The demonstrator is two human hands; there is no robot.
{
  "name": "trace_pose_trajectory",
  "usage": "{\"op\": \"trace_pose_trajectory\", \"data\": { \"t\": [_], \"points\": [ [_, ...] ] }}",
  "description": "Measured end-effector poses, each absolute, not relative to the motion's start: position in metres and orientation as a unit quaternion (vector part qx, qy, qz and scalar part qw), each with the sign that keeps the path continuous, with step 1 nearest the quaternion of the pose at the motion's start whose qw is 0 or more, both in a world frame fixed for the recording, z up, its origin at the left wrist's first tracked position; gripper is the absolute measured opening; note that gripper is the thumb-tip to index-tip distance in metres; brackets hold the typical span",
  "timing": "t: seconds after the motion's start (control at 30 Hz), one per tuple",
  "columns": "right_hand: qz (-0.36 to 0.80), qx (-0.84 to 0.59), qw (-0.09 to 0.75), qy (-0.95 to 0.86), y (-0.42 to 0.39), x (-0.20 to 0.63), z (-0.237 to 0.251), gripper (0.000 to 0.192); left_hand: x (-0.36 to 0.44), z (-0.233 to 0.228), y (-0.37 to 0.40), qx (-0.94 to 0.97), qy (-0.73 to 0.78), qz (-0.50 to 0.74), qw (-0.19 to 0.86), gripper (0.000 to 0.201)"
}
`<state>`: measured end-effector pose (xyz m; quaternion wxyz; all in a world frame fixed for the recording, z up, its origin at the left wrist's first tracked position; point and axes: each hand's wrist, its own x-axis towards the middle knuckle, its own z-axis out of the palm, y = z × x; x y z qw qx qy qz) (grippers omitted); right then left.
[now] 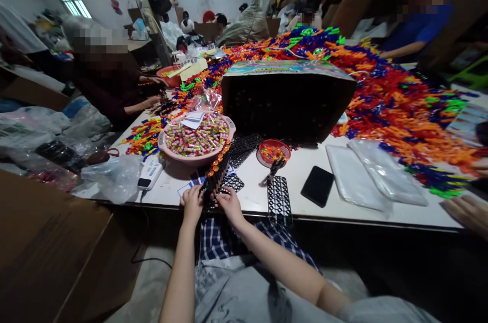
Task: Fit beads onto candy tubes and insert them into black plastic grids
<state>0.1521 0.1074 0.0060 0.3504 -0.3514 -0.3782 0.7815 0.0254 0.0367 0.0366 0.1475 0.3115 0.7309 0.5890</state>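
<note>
A long dark row of small black parts topped with orange discs (218, 162) runs from the table's front edge up to the pink basin's side. At its near end, my left hand (193, 202) has its fingers curled against the left side. My right hand (230, 205) pinches at the right side of the same end; small details between the fingertips are too dark to make out. Close to the right hand lies a black perforated plastic grid (233, 182). Another black grid (279, 200) overhangs the front edge farther right.
Small candy-like tubes fill a pink basin (168, 152). Behind a red basket (261, 154) of small bright pieces stands an open cardboard box (290, 104). A black phone (317, 186), clear bags (356, 175) and a white device (150, 172) lie around. Colourful plastic pieces (396, 109) are heaped behind; other people sit nearby.
</note>
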Motion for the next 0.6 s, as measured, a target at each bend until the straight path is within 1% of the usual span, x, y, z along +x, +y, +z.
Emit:
{"op": "trace_pose_trajectory", "data": {
  "t": [0.13, 0.23, 0.33, 0.47, 0.53, 0.6],
  "points": [
    [0.750, -0.328, 0.315, -0.480, 0.115, 0.153, 0.000, 0.037, 0.025, 0.033, 0.034, 0.329, 0.767, 0.542, 0.100, 0.024],
    [0.662, -0.334, 0.339, -0.579, 0.121, 0.164, 0.003, 0.027, 0.027, 0.031, 0.035, 0.340, 0.789, 0.507, 0.069, 0.027],
    [0.579, -0.319, 0.342, -0.668, 0.124, 0.187, 0.007, 0.027, 0.031, 0.035, 0.039, 0.314, 0.796, 0.512, 0.067, 0.026],
    [0.529, -0.273, 0.307, -0.743, 0.126, 0.240, 0.002, 0.028, 0.035, 0.043, 0.042, 0.287, 0.797, 0.527, 0.068, 0.021],
    [0.498, -0.296, 0.314, -0.752, 0.133, 0.272, -0.004, 0.024, 0.036, 0.043, 0.042, 0.294, 0.800, 0.520, 0.054, 0.020],
    [0.447, -0.358, 0.337, -0.747, 0.148, 0.304, -0.006, 0.021, 0.037, 0.039, 0.042, 0.312, 0.801, 0.510, 0.034, 0.021]
  ]
}}
